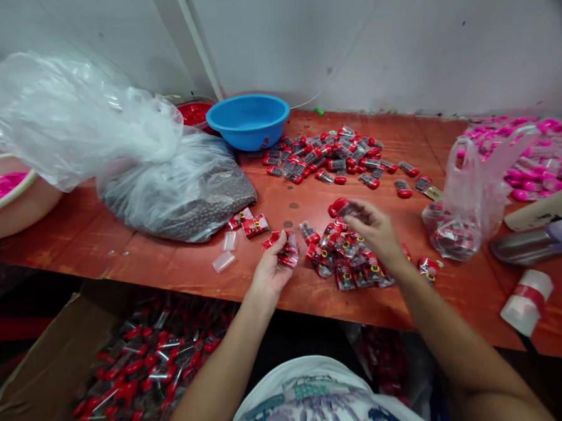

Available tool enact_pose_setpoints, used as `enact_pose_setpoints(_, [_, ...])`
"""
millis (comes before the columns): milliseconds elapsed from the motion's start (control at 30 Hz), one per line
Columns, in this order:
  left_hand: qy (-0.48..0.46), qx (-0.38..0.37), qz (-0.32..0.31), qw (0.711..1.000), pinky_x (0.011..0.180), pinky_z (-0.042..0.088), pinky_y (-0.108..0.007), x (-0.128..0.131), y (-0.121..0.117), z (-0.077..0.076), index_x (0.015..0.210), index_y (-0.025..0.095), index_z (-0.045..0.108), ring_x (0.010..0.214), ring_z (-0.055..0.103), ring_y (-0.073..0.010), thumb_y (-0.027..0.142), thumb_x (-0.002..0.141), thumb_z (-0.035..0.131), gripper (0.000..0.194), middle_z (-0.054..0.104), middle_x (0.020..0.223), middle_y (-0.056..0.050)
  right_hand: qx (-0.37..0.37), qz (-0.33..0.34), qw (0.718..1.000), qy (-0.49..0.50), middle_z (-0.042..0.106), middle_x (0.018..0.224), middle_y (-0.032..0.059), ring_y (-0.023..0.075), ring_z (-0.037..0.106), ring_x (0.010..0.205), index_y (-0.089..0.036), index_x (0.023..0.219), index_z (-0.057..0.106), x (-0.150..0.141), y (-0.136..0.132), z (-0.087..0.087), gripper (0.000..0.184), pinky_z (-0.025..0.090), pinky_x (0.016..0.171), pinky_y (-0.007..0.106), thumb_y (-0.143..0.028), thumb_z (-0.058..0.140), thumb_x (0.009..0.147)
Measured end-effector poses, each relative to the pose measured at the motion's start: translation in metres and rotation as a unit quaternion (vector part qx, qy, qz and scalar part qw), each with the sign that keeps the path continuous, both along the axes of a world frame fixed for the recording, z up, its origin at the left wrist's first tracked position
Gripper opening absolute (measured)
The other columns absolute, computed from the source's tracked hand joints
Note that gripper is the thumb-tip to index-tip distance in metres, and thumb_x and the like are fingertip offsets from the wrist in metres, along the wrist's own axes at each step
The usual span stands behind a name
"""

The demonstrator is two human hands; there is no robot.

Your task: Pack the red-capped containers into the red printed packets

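Note:
My left hand [272, 267] is curled around a small bunch of red labelled packets [285, 248] near the table's front edge. Fingers of my right hand [373, 227] pinch a small red-capped clear tube [341, 207] just above a heap of red labelled packets [352, 260]. Further back lies a spread of several red-capped tubes [335, 157] filled with dark beads. Two empty clear tubes [226, 251] lie left of my left hand, beside a few loose red packets [251, 223].
A blue bowl [248, 120] and a red-filled dish [195, 113] stand at the back. A large clear bag of dark beads [181, 197] lies left. A small plastic bag [464, 207], pink tubes [537, 153], tape roll [526, 301] at right. A cardboard box of red-capped tubes [142, 362] sits below.

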State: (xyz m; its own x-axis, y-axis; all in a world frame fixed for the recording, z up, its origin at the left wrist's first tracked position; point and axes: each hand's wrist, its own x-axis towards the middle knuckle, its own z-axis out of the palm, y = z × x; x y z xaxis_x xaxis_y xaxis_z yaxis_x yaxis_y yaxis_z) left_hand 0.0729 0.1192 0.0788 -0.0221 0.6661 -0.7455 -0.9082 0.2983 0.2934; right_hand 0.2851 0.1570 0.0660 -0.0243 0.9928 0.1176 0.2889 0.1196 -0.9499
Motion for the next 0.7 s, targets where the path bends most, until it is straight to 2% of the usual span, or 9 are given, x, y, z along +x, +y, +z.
enact_pose_setpoints(100, [0.001, 0.017, 0.001, 1.0, 0.062, 0.058, -0.027, 0.008, -0.003, 0.001, 0.068, 0.012, 0.06, 0.052, 0.064, -0.0117, 0.006, 0.085, 0.054, 0.019, 0.068, 0.062, -0.003, -0.034, 0.043, 0.99, 0.129, 0.069, 0.101, 0.0026, 0.0174, 0.064, 0.086, -0.026, 0.118, 0.06, -0.041, -0.055, 0.009, 0.039, 0.051, 0.076, 0.03, -0.032, 0.063, 0.08])
enact_pose_setpoints(200, [0.013, 0.029, 0.013, 0.999, 0.058, 0.056, -0.023, 0.014, -0.007, 0.001, 0.068, 0.012, 0.06, 0.054, 0.065, -0.0117, 0.002, 0.084, 0.053, 0.02, 0.069, 0.063, -0.004, -0.024, 0.036, 0.985, 0.166, 0.067, 0.11, 0.0031, 0.0185, 0.063, 0.094, -0.027, 0.121, 0.059, -0.067, -0.082, 0.002, 0.039, 0.051, 0.085, 0.032, -0.031, 0.061, 0.082])
enact_pose_setpoints(400, [0.019, 0.051, 0.02, 0.998, 0.056, 0.055, -0.021, 0.014, -0.017, 0.004, 0.067, 0.011, 0.06, 0.053, 0.064, -0.0113, 0.001, 0.084, 0.053, 0.021, 0.068, 0.062, -0.004, -0.019, 0.003, 0.986, 0.166, 0.065, 0.116, 0.0043, 0.0198, 0.062, 0.098, -0.026, 0.127, 0.055, -0.075, -0.09, -0.014, 0.044, 0.05, 0.087, 0.035, -0.03, 0.061, 0.083])
enact_pose_setpoints(567, [0.034, 0.054, 0.017, 0.998, 0.056, 0.055, -0.021, 0.013, -0.022, 0.006, 0.066, 0.011, 0.06, 0.053, 0.064, -0.0107, 0.002, 0.082, 0.057, 0.018, 0.067, 0.061, -0.003, 0.009, 0.012, 0.991, 0.132, 0.065, 0.114, 0.0037, 0.019, 0.062, 0.098, -0.027, 0.124, 0.057, -0.074, -0.095, -0.008, 0.04, 0.049, 0.087, 0.033, -0.027, 0.059, 0.084])
enact_pose_setpoints(700, [0.078, 0.097, 0.031, 0.992, 0.055, 0.053, -0.019, 0.013, -0.027, 0.006, 0.067, 0.012, 0.062, 0.051, 0.062, -0.0092, 0.001, 0.073, 0.065, 0.013, 0.066, 0.059, 0.0, 0.024, 0.045, 0.993, 0.104, 0.063, 0.11, 0.0037, 0.0179, 0.061, 0.095, -0.027, 0.118, 0.063, -0.075, -0.098, -0.005, 0.036, 0.05, 0.085, 0.032, -0.028, 0.06, 0.083])
